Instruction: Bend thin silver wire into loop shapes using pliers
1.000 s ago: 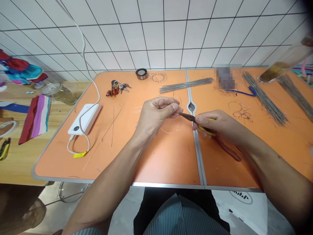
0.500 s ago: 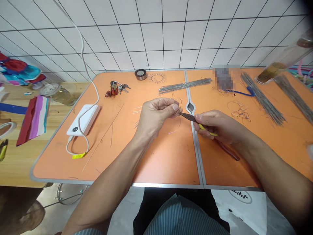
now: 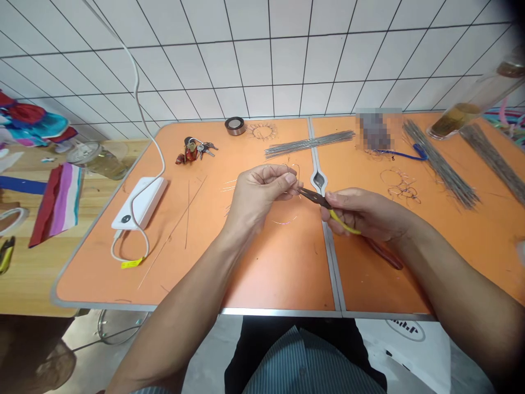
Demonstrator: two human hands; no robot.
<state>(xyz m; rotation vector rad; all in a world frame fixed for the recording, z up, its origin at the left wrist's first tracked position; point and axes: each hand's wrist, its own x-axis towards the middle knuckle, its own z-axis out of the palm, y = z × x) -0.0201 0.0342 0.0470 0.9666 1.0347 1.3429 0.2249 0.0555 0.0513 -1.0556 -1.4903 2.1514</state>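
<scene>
Two hands [image 3: 258, 200] [image 3: 365, 213], one power bank [image 3: 139, 202], three wire bundles [image 3: 309, 144] [image 3: 438, 164] [image 3: 494, 164], one key bunch [image 3: 192, 150]

We saw a thin bare wire loop [image 3: 284, 220] pinched in the left hand [image 3: 260, 194], its arc curving below the fingers. We saw yellow-handled needle-nose pliers [image 3: 315, 197] gripped in the right hand [image 3: 363, 213], their dark tips just beside the left fingertips [image 3: 292, 178].
</scene>
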